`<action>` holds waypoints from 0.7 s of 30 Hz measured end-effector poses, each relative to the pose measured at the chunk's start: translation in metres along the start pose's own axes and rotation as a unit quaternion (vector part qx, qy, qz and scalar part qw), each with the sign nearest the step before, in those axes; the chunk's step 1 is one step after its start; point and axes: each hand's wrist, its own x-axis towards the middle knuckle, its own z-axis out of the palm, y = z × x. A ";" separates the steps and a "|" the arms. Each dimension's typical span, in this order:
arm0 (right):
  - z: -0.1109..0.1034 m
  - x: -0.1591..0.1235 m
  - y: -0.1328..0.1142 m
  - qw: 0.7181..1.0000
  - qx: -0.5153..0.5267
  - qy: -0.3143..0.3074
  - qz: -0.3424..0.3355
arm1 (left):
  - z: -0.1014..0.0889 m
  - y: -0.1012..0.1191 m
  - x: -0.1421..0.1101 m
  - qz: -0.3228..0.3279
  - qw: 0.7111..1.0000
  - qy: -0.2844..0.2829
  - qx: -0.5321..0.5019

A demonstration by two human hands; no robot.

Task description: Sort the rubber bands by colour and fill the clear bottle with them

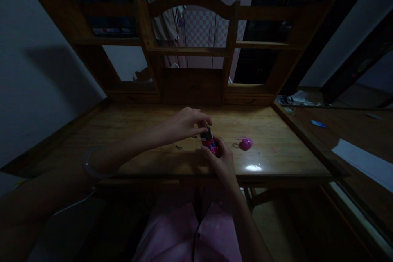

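Note:
Over the wooden desk [147,159], both hands are on a small object [208,141] with a black upper part, a red and blue middle and a bright pink lower end; its kind is too dim to make out. The fingers and thumb of my left hand [192,123] pinch its black top from above. Lower down, my right hand [223,157] wraps its thumb and fingers around the pink end, hiding part of it. Close to the left hand lies a small dark metal piece with a loop [178,147]. To the right rests a round pink case [246,143] with a loop strap.
A wooden shelf unit [188,51] rises along the desk's back edge. On the brown surface at the right are a white sheet of paper [365,161] and a blue card [318,123]. A white cable [75,203] hangs beneath my left forearm.

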 end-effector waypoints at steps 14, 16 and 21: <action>0.000 0.000 -0.001 1.000 0.004 -0.002 -0.006 | 0.000 -0.001 0.002 -0.001 0.999 -0.022 -0.031; 0.000 0.000 -0.001 1.000 0.001 -0.004 -0.007 | 0.000 -0.002 0.002 0.001 0.999 -0.026 -0.037; 0.000 0.000 -0.001 1.000 0.001 -0.005 -0.005 | 0.001 -0.001 0.000 0.009 0.999 -0.015 -0.027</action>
